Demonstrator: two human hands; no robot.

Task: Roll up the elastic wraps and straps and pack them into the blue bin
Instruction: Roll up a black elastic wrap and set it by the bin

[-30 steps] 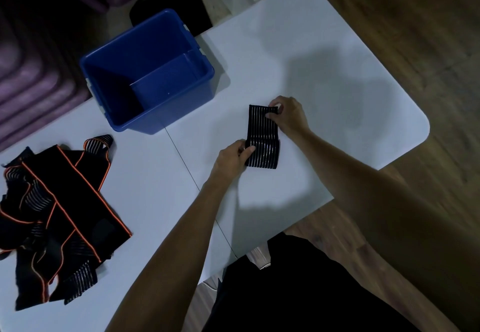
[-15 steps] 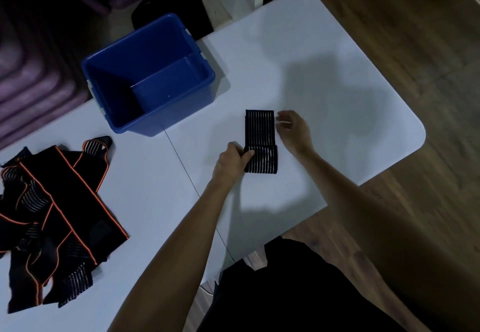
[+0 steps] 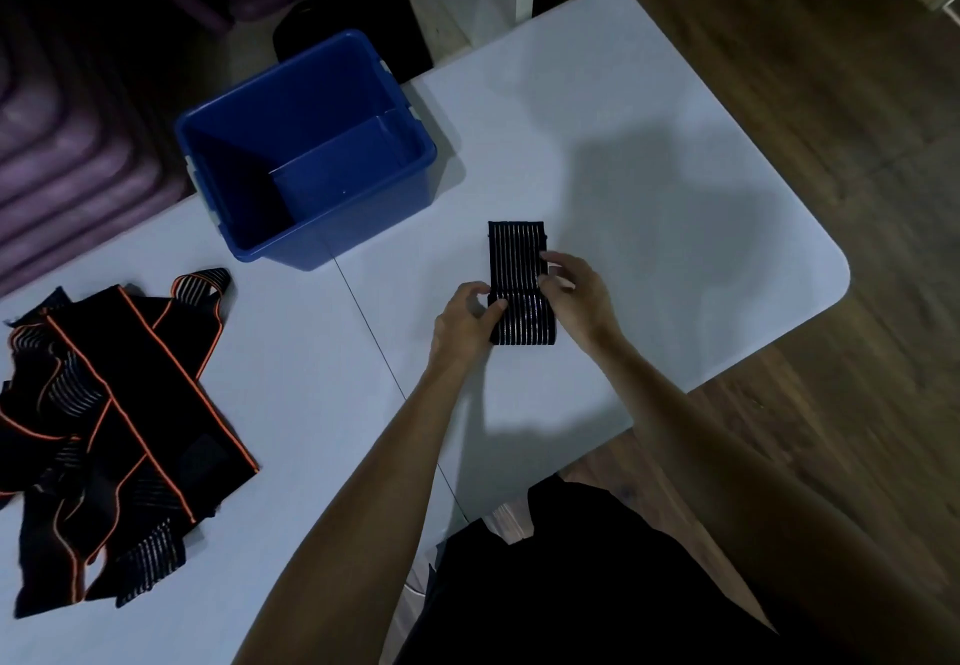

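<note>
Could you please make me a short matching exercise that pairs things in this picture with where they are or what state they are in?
Things:
1. blue bin
2. striped wrap
3. pile of straps
4. left hand

States:
A. heaped loose at the table's left end
B. partly rolled, between both hands
C. open-topped, nothing visible inside
D. grips the roll's left end

Pairs: 1-C, 2-B, 3-A, 4-D
</note>
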